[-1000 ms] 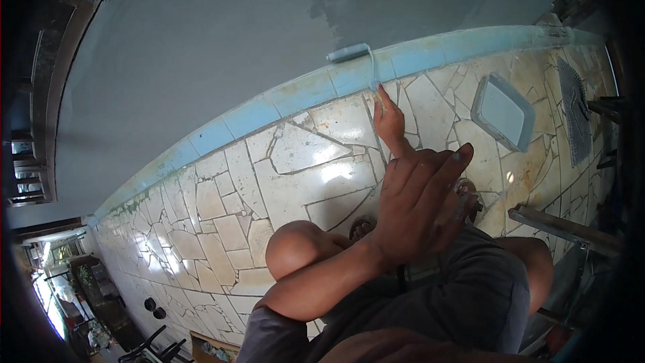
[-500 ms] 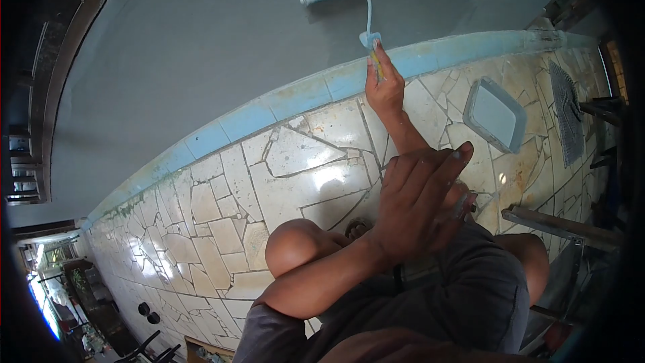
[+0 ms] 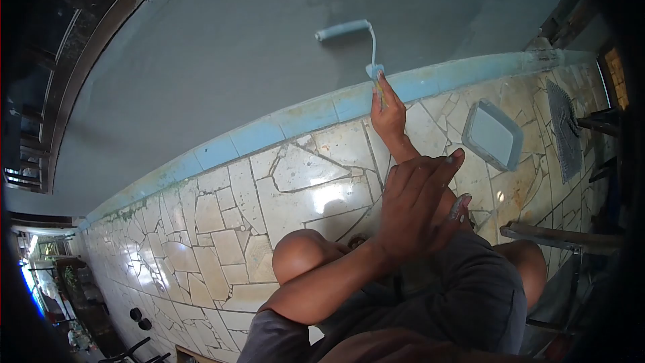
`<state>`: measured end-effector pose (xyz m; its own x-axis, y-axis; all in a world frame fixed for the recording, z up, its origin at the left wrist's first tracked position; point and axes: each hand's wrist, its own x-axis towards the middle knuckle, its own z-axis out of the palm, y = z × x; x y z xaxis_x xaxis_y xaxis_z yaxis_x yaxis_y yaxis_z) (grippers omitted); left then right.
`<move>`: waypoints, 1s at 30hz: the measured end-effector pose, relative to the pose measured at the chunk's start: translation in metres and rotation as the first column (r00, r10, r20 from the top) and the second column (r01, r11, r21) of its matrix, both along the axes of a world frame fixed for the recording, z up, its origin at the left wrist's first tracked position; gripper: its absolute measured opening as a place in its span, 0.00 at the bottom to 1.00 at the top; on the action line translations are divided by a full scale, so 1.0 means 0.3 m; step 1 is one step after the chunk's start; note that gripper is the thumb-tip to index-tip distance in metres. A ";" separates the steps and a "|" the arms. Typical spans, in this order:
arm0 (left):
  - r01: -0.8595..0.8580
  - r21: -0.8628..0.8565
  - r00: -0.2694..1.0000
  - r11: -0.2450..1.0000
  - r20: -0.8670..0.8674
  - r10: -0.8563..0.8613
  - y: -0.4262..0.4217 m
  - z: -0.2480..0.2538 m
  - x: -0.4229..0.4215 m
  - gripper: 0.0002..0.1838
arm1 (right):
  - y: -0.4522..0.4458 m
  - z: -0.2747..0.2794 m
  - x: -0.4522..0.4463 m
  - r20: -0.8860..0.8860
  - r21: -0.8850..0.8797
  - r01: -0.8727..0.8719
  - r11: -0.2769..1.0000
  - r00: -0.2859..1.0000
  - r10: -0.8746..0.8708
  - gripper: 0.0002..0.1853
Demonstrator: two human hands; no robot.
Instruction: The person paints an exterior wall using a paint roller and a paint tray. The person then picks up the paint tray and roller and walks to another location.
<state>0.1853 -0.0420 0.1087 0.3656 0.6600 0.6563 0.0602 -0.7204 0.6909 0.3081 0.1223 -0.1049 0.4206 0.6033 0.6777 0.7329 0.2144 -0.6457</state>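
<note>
In the head view, the wall (image 3: 181,81) has darker grey patches above the roller head (image 3: 344,29) and paler grey toward its left edge, so we judge it partly coated. Our right hand (image 3: 390,117) has a firm grip on the handle (image 3: 374,69), the roller head beyond our fingers; our left hand (image 3: 413,208), loosely spread, seems empty, and the tray (image 3: 517,151) lies near the floor's (image 3: 295,168) blue-tiled edge (image 3: 255,140).

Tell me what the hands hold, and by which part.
The right hand grips the paint roller by its handle; nothing shows in the left hand.
</note>
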 end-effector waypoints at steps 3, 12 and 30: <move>0.007 0.001 1.000 1.000 0.004 -0.007 -0.005 0.018 0.005 0.39 | 0.062 0.209 -0.001 0.008 0.124 0.007 0.992 1.000 -0.008 0.29; -0.049 0.058 0.999 0.997 -0.004 0.049 -0.008 0.068 -0.006 0.38 | 0.168 0.622 0.036 0.057 0.294 -0.010 0.956 0.998 -0.007 0.27; -0.064 0.124 0.997 0.990 0.040 0.059 -0.022 0.082 0.043 0.42 | 0.188 0.866 0.053 0.084 0.372 -0.037 0.928 0.996 0.007 0.28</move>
<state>0.1983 -0.0486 0.1333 0.3014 0.5923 0.7472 0.0839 -0.7971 0.5980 0.3239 0.1788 0.1549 0.3453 0.3093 0.8861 0.7710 0.4448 -0.4557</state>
